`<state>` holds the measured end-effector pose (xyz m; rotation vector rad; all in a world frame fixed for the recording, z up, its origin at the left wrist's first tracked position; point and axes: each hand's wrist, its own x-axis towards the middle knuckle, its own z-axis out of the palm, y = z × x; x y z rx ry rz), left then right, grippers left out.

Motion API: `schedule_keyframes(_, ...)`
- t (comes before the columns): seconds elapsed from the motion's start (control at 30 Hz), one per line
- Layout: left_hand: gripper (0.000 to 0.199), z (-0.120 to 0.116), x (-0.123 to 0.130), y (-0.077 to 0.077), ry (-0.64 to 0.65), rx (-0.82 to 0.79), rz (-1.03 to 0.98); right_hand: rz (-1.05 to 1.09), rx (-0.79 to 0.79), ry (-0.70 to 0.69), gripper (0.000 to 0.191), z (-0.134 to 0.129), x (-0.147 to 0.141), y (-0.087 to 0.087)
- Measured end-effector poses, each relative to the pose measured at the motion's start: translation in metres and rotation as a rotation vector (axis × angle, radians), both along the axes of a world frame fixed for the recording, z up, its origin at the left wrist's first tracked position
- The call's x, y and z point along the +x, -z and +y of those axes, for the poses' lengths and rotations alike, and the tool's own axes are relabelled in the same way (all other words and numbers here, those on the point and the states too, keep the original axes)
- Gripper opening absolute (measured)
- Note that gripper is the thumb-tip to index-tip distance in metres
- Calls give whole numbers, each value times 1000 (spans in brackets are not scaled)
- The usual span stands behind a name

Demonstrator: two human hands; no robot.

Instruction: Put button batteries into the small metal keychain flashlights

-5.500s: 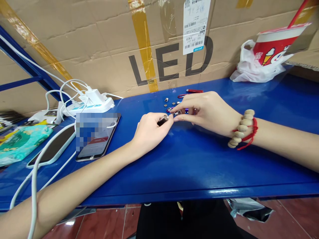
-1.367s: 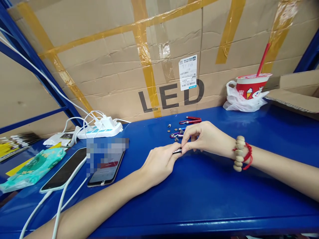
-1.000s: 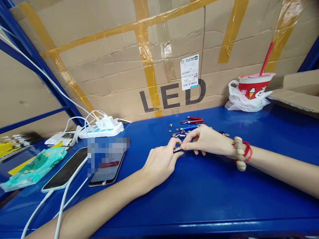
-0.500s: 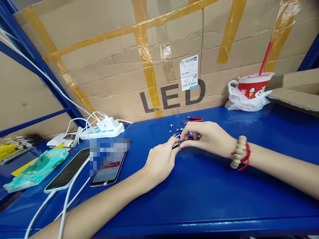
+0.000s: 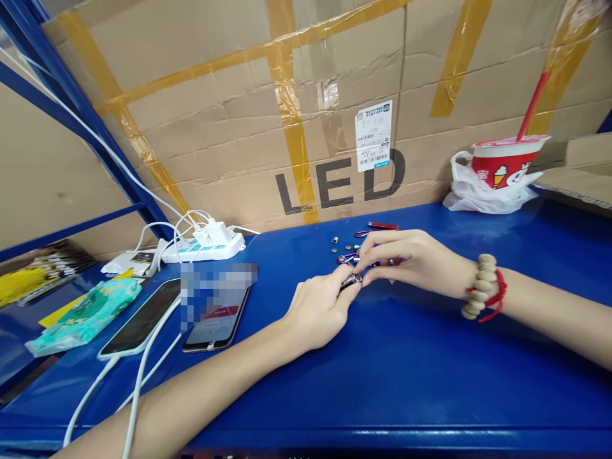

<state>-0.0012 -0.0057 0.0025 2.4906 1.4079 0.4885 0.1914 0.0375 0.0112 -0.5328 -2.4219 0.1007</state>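
My left hand [image 5: 322, 306] is closed around a small black tube [image 5: 351, 280] with a silvery end; most of the tube is hidden in the fingers. My right hand [image 5: 411, 261], wearing a beaded bracelet, pinches at the silvery end with thumb and forefinger. Whether a smaller part sits between those fingertips is too small to tell. Just behind the hands lie small round button cells [image 5: 348, 247] and a little metal part [image 5: 335, 240]. A purple-blue metal piece [image 5: 342, 259] is partly covered by my right hand. Farther back rests a slim red tube [image 5: 383, 225].
Two phones, one dark-screened [image 5: 141, 319] and one lit [image 5: 217, 319], lie at left with white cables [image 5: 148, 350]. Behind them is a power strip [image 5: 205, 247]. A teal packet [image 5: 86, 315] is far left. A red cup [image 5: 507, 166] in a plastic bag stands back right, before a cardboard box [image 5: 215, 140].
The view has shifted slightly, so everything sits a little farther right. Both hands stay together at the tube, whose silvery end now shows more clearly between the fingertips.
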Motion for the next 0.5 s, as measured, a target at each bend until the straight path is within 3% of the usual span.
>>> schedule_keyframes(0.3,25,-1,0,1,7,30,53,30,4,-18,20,-2,-1,1)
schedule_keyframes(0.5,23,-1,0,3,44,85,62,40,-142,17,21,-3,-5,0)
